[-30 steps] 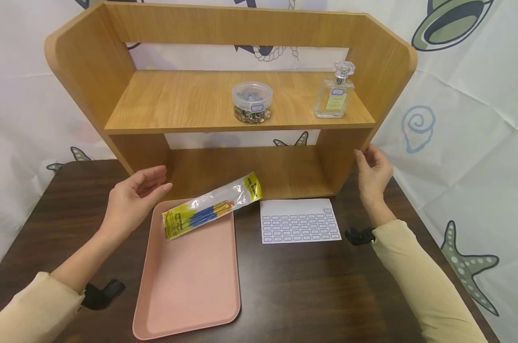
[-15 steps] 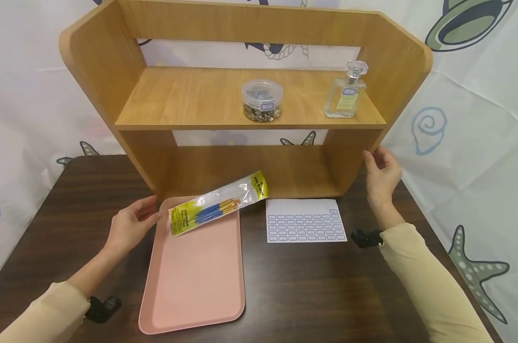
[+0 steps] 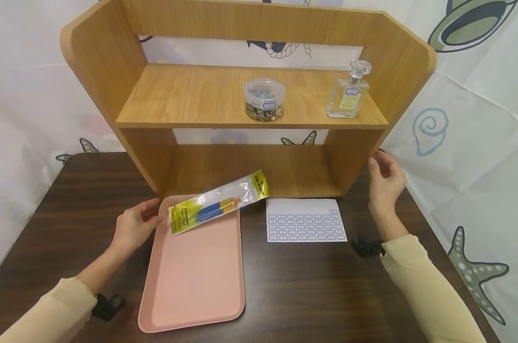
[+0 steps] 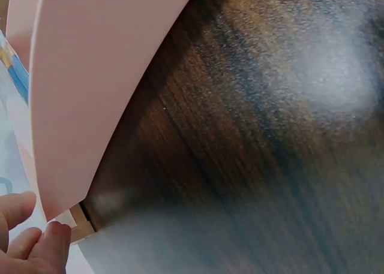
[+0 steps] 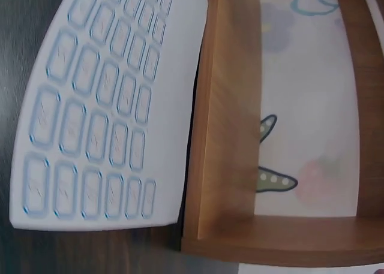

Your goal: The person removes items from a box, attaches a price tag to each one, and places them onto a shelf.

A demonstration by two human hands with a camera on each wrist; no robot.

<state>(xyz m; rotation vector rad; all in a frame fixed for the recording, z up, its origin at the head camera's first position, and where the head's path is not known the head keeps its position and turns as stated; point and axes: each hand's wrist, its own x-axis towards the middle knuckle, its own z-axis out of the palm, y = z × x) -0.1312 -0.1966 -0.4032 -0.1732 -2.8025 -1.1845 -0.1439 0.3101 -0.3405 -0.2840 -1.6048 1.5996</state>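
Note:
My left hand [image 3: 135, 227] is at the far left corner of the pink tray [image 3: 192, 286], close to the lower front corner of the wooden shelf [image 3: 216, 164]. In the left wrist view, the thumb and fingers [image 4: 57, 235] stand apart near the tray corner. My right hand [image 3: 386, 188] is beside the shelf's right side panel, fingers loosely bent; whether it touches the panel is unclear. A clear pack of paintbrushes [image 3: 218, 204] lies slanted across the tray's far end. A label sheet [image 3: 306, 221] lies flat before the shelf.
On the upper board stand a lidded round tub [image 3: 264, 100] of small metal pieces and a glass perfume bottle [image 3: 348, 93], each bearing a small label. Dark wood tabletop [image 3: 301, 290] spreads in front. Patterned cloth [image 3: 469, 143] hangs behind.
My left hand has come down to the tray's corner beside the shelf. The right hand has drawn slightly down and away from the side panel. The head view has shifted a little.

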